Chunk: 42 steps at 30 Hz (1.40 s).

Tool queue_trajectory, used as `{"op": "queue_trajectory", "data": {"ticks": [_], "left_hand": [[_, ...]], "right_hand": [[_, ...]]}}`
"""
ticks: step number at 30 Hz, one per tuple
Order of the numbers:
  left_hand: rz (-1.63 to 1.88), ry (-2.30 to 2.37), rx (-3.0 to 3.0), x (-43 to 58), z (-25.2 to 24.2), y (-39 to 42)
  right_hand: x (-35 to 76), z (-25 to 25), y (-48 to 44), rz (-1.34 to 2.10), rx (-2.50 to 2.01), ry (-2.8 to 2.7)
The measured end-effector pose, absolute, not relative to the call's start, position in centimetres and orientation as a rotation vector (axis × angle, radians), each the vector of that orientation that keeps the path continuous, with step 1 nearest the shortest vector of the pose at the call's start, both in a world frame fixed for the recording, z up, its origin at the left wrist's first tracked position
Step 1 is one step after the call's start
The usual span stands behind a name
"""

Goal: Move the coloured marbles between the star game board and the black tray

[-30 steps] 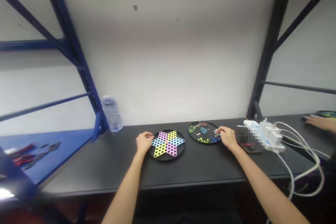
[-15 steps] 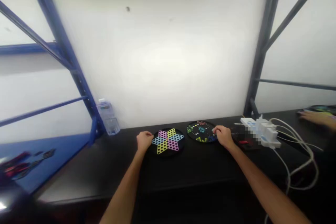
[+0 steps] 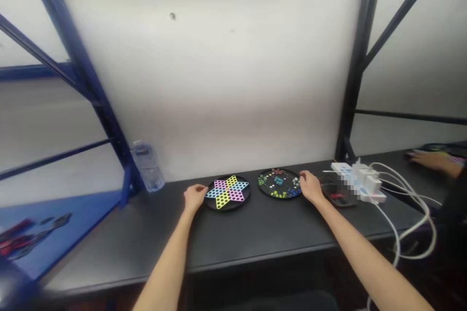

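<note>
A round black board (image 3: 227, 191) with a star of pink, yellow and blue holed points lies on the black table. My left hand (image 3: 194, 197) is closed in a pinch at the board's left edge. To the right lies a round black tray (image 3: 272, 191) holding small coloured pieces in separate groups, with a teal group in the middle. My right hand (image 3: 310, 187) is closed on the tray's right rim, its fingertips partly hidden.
A clear bottle (image 3: 148, 166) stands by the blue rack post. Right of the tray are a dark box (image 3: 341, 198) and a white power strip (image 3: 377, 197) with looping cables. Another person's hand (image 3: 432, 159) is at far right; tools lie on a blue surface (image 3: 54, 243).
The star board has turned slightly and sits a little further left along with my left hand. My right hand has moved from over the tray's pieces to its outer rim. The whole view has shifted slightly.
</note>
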<state>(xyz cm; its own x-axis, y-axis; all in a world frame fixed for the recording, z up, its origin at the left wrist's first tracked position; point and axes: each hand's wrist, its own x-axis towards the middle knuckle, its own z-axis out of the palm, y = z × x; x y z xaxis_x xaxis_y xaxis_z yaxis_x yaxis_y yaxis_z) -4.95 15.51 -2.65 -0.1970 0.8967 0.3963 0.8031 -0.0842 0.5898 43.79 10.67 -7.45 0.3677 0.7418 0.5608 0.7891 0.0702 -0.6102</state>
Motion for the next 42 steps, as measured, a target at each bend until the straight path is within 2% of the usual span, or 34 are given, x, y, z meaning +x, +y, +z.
{"op": "queue_trajectory", "data": {"ticks": [6, 42], "left_hand": [[1.18, 1.894, 1.924, -5.5, -2.9, 14.5], [1.246, 2.011, 1.884, -5.9, -3.5, 14.4]], "right_hand": [[44.0, -7.9, 11.3, 0.084, -1.702, -1.347], [44.1, -8.4, 11.9, 0.145, -1.724, -1.428]]}}
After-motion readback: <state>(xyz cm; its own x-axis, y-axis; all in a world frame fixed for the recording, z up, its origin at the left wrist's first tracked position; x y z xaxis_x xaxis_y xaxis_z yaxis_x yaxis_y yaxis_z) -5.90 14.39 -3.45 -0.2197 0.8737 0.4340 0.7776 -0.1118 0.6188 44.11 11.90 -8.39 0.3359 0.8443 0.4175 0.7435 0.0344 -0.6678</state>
